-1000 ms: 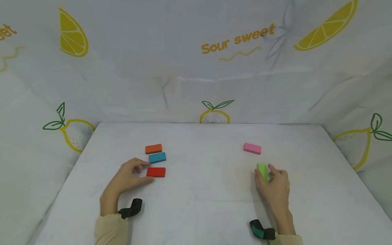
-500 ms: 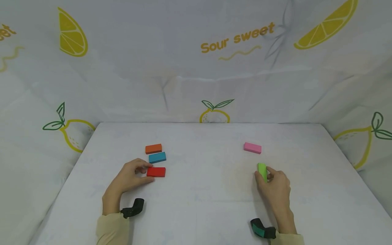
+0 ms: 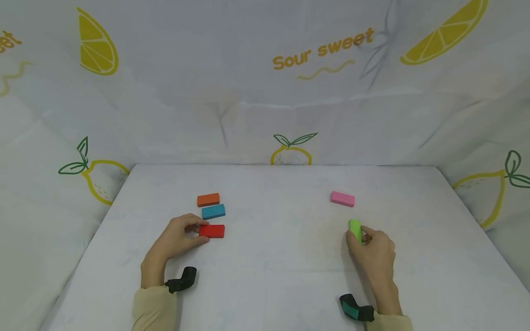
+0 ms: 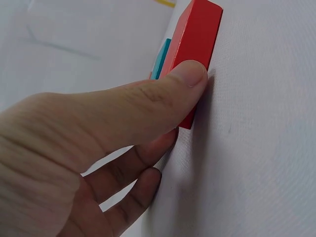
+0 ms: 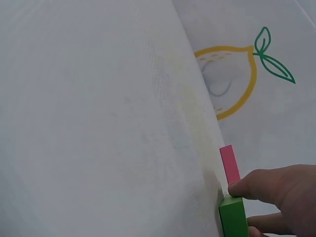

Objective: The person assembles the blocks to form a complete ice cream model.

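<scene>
In the head view, my left hand (image 3: 182, 236) pinches the left end of a red block (image 3: 215, 231) lying on the white table. The left wrist view shows the thumb (image 4: 190, 74) pressed along the block's side, with the index fingertip hidden behind it. Just beyond lies a blue block (image 3: 213, 211), and behind that an orange block (image 3: 208, 199). Over on the right, my right hand (image 3: 374, 253) pinches a bright green block (image 3: 354, 227) between thumb and fingers; its long side points away from me. A pink block (image 3: 342, 198) lies farther back, past the green one.
A white cloth with lemon prints (image 3: 291, 156) rises behind the table (image 3: 281, 207) and along both sides. Black wrist-worn devices, one on the left (image 3: 182, 280) and one with a green patch on the right (image 3: 356, 309), stick out over the table.
My left index finger has come in against the red block, the hand shifting slightly right. My right fingers have drawn in onto the green block. The blocks have hardly moved.
</scene>
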`<move>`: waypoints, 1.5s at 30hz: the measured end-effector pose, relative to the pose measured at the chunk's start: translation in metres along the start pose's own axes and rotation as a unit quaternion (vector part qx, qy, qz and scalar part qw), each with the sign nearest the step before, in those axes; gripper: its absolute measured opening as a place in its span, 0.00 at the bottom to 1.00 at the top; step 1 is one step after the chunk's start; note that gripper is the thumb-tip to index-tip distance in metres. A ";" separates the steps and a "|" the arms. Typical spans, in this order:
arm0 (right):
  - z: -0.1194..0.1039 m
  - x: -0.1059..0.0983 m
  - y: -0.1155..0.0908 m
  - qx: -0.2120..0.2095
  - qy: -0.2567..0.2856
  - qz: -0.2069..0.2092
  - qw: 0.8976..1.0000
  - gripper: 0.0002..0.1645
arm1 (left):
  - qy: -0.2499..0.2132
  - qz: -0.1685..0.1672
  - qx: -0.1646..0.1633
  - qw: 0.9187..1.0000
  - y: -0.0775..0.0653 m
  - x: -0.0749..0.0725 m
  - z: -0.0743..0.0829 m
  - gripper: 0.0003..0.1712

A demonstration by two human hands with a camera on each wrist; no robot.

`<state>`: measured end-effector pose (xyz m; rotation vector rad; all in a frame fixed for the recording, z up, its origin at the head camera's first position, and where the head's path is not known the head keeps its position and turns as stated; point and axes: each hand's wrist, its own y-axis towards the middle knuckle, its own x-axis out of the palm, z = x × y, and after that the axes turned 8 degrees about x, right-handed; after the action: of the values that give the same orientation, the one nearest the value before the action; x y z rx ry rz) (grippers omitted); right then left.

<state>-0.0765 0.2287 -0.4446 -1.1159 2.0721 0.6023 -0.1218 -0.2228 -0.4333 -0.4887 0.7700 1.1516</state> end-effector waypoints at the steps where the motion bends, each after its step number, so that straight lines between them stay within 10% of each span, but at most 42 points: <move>1: 0.000 0.000 0.000 0.000 0.000 0.001 1.000 0.26 | 0.002 0.000 0.001 1.000 0.000 0.000 0.000 0.19; 19: -0.011 0.006 -0.006 -0.040 0.032 0.016 0.999 0.22 | 0.000 0.029 0.043 0.999 0.005 0.005 0.005 0.18; 45: -0.044 0.032 -0.036 -0.054 0.074 -0.064 0.994 0.23 | -0.005 0.112 0.107 0.988 0.030 0.043 0.031 0.18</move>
<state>-0.0737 0.1637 -0.4426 -1.3818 2.0921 0.5892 -0.1321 -0.1645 -0.4444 -0.2210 0.9443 1.2598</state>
